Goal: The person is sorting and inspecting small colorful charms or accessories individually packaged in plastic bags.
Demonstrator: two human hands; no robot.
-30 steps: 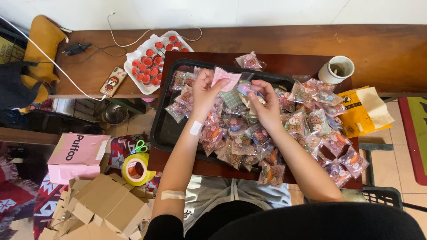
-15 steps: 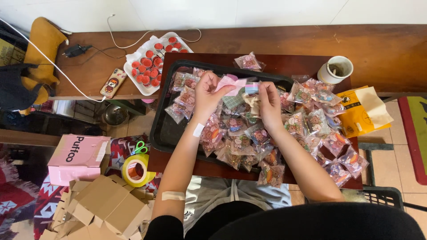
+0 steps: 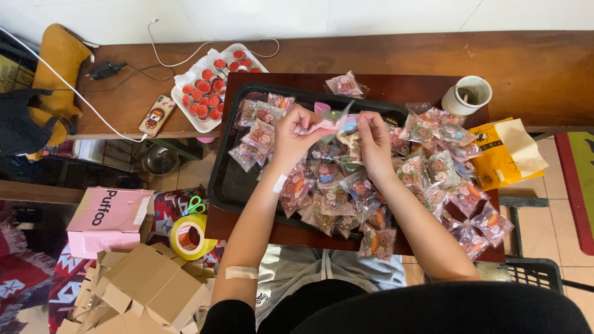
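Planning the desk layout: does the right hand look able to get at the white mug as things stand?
Probably yes: the white mug stands uncovered past the packets, but the right hand is now pinching a small packet.

Black tray [image 3: 224, 185], pink packet [image 3: 322, 125], red-filled white tray [image 3: 185, 77], yellow tape roll [image 3: 192, 237].

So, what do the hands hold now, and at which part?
Both hands, left hand and right hand, pinch a small pink packet by its opposite ends, above the black tray.
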